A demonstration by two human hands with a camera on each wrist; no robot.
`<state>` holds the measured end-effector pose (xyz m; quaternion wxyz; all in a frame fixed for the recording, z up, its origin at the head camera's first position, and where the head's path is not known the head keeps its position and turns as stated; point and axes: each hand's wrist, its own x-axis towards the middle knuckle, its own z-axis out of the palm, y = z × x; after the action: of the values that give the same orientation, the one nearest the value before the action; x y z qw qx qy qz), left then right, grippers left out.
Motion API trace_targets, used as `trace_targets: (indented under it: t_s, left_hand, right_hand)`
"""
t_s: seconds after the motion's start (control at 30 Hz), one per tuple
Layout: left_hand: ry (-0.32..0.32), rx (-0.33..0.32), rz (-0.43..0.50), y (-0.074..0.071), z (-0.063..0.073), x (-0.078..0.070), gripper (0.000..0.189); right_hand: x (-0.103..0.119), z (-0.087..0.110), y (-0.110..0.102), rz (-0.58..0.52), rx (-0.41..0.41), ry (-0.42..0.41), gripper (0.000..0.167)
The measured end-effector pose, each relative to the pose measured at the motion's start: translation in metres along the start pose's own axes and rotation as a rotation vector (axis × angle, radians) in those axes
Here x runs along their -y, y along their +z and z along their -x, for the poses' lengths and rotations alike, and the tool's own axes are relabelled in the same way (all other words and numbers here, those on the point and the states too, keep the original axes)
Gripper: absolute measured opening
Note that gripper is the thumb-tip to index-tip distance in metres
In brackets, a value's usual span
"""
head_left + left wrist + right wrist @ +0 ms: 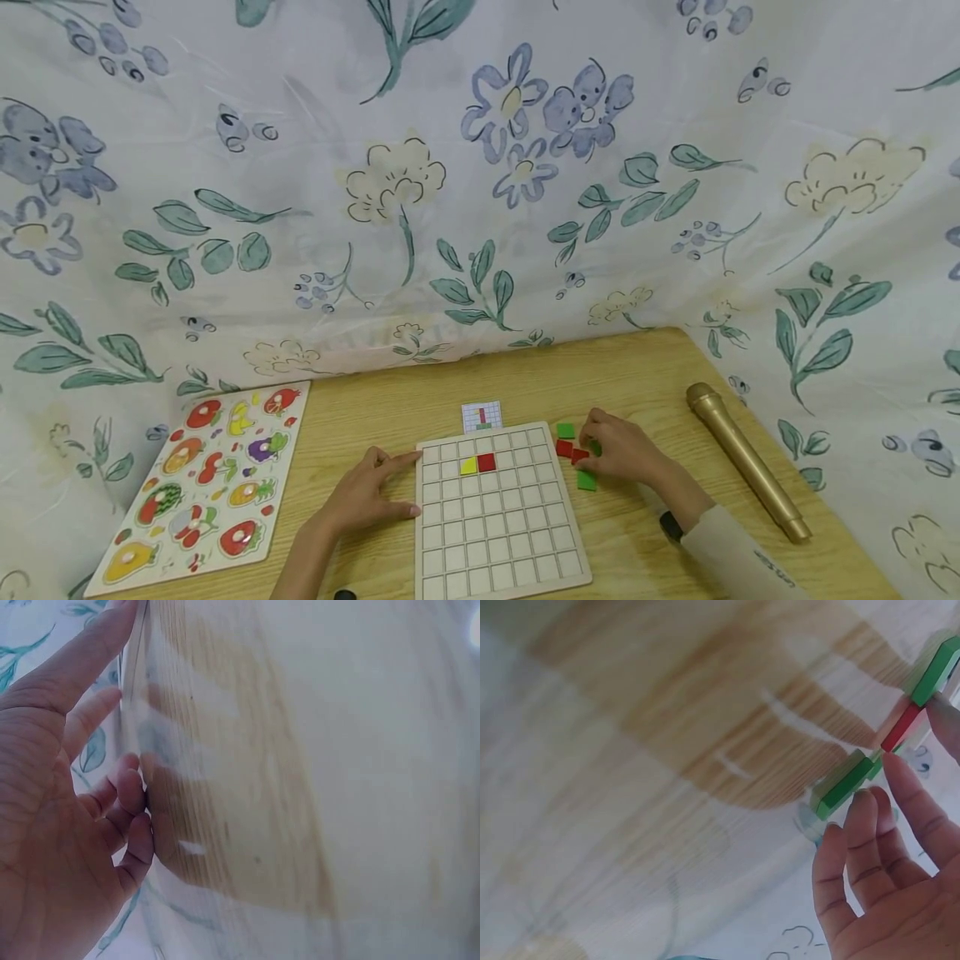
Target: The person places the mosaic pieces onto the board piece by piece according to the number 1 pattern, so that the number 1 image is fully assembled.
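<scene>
My left hand is spread beside the square grid board, thumb and index fingertips touching its left edge. In the left wrist view, that hand's other fingers are loosely bent against the tabletop. On the board, a yellow piece with a slanted edge lies next to a red square tile. Right of the board, my right hand pinches a red tile between thumb and index finger. Around its fingertips lie green tiles and another red tile; the fingers partly hide a green one.
A small printed pattern card lies at the board's far edge. A fruit puzzle board occupies the table's left side. A gold microphone lies along the right edge. Floral cloth hangs behind the wooden table.
</scene>
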<state>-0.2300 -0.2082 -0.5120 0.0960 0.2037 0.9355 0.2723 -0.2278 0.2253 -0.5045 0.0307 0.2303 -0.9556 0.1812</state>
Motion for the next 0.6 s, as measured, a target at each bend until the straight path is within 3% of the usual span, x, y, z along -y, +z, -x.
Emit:
trace_targets:
  t_s: [0.6]
  left_hand:
    - [-0.008, -0.005, -0.005, 0.0021, 0.0004, 0.0020, 0.082]
  right_hand:
    - [-0.0009, 0.0013, 0.0001, 0.004, 0.019, 0.002, 0.023]
